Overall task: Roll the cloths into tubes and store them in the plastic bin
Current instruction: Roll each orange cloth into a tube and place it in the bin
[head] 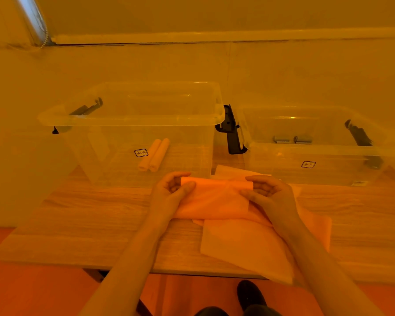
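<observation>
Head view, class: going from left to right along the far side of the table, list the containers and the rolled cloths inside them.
Left plastic bin → two orange rolled cloths inside it → right plastic bin → two grey rolled cloths inside it.

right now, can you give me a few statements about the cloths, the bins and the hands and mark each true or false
1. Both hands grip the ends of the orange cloth, the left hand at one end and the right hand at the other. True.
2. The left clear bin is empty. False: two rolled cloth tubes lie side by side in it.
3. The right clear bin holds two grey rolls. True.
4. The orange cloth is already fully rolled. False: only its far edge is rolled; the rest lies flat.
5. More flat cloths lie under it on the wooden table. True.
</observation>
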